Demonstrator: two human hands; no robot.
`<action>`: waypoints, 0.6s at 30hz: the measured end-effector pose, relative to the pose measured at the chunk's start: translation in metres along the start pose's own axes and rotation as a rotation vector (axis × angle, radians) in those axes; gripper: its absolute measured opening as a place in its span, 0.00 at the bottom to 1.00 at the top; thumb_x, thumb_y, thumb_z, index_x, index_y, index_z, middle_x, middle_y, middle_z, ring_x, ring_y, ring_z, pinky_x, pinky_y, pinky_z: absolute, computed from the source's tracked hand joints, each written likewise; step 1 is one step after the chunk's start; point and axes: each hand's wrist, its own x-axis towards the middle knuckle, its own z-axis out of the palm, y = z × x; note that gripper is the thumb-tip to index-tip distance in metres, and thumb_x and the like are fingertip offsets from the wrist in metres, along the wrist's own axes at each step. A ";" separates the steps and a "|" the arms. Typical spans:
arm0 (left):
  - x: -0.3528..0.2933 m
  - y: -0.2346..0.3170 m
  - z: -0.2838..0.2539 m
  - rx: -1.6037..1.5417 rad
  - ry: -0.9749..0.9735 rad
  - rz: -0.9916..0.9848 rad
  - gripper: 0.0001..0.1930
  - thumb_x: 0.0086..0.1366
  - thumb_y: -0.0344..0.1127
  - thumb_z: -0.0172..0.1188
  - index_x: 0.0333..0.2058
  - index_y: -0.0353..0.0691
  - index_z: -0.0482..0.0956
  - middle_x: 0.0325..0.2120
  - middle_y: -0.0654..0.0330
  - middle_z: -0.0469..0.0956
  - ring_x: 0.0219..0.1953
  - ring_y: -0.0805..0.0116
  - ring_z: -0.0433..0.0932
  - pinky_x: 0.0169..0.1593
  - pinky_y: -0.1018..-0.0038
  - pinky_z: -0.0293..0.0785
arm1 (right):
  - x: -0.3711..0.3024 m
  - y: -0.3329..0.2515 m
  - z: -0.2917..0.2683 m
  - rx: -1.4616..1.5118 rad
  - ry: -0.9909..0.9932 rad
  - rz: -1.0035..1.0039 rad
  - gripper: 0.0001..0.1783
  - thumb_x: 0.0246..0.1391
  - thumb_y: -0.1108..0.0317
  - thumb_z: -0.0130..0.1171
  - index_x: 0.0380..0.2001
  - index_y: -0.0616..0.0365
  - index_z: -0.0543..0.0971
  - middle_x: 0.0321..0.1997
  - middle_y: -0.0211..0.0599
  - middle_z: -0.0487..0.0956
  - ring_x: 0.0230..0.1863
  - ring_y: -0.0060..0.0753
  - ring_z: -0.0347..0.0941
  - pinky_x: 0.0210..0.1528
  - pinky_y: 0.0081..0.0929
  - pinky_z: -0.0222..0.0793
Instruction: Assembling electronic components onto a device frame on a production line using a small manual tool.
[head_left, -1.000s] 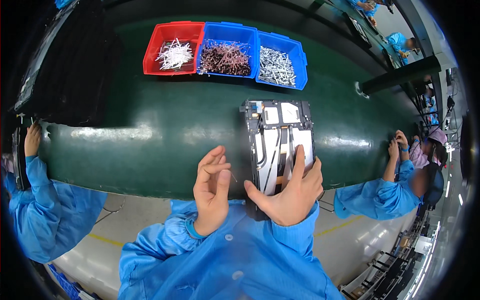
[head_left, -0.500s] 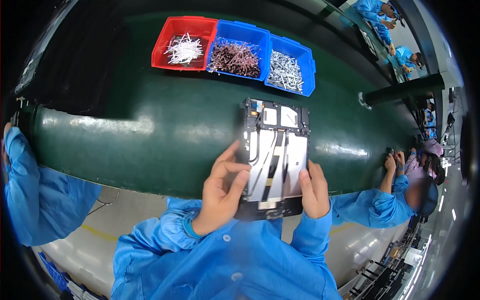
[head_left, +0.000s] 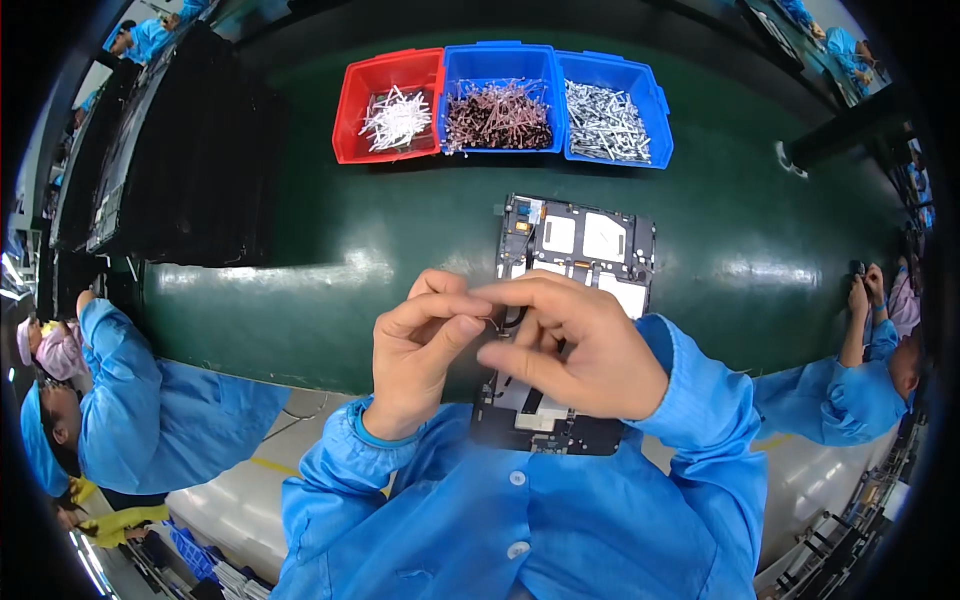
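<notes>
An opened tablet-like device (head_left: pixel 625 297) lies in front of me, its black frame holding silver plates, white patches and dark flat cables. Beside its left edge, the thumb and fingers of my left hand (head_left: pixel 415 350) pinch together. A thin strand seems to show at those fingertips, too small to name. Reaching across the device, my right hand (head_left: pixel 590 345) covers much of its middle. Its index finger meets the left fingertips while its thumb stands apart below, with no object seen between them.
Beyond the device stand a red bin (head_left: pixel 350 125) of white strips, a blue bin (head_left: pixel 500 57) of brownish-pink small parts and another blue bin (head_left: pixel 658 110) of silvery strips. A dark stack (head_left: pixel 190 150) rises at the left of the green table (head_left: pixel 330 320). Co-workers sit on both sides.
Both hands have let go of the device's sides. The right hand has moved left over the device to meet the left hand, which now pinches. The view has shifted, showing more on the left.
</notes>
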 end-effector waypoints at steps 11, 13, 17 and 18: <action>0.005 -0.004 -0.002 0.665 0.100 0.236 0.11 0.58 0.19 0.69 0.39 0.37 0.88 0.39 0.61 0.74 0.42 0.72 0.73 0.46 0.76 0.71 | 0.005 0.015 -0.002 -0.442 0.240 -0.365 0.08 0.52 0.78 0.69 0.36 0.63 0.84 0.30 0.34 0.80 0.20 0.19 0.69 0.22 0.19 0.63; 0.008 -0.004 -0.001 0.793 0.098 0.287 0.12 0.56 0.19 0.69 0.39 0.38 0.89 0.38 0.61 0.74 0.42 0.71 0.73 0.46 0.76 0.71 | 0.006 0.021 -0.004 -0.485 0.262 -0.412 0.08 0.51 0.78 0.69 0.36 0.63 0.84 0.30 0.35 0.79 0.20 0.21 0.69 0.22 0.20 0.64; 0.027 0.002 -0.001 0.766 0.001 0.205 0.19 0.58 0.22 0.69 0.50 0.40 0.84 0.41 0.60 0.75 0.42 0.71 0.74 0.45 0.76 0.71 | 0.010 0.024 -0.008 -0.509 0.324 -0.311 0.07 0.50 0.79 0.68 0.33 0.64 0.82 0.28 0.36 0.78 0.19 0.23 0.68 0.22 0.22 0.64; 0.031 0.004 -0.002 0.714 -0.025 0.095 0.22 0.60 0.24 0.68 0.55 0.41 0.81 0.43 0.60 0.76 0.42 0.72 0.74 0.45 0.77 0.72 | 0.013 0.026 -0.010 -0.506 0.326 -0.310 0.07 0.50 0.79 0.68 0.33 0.64 0.82 0.28 0.36 0.78 0.19 0.23 0.68 0.22 0.22 0.64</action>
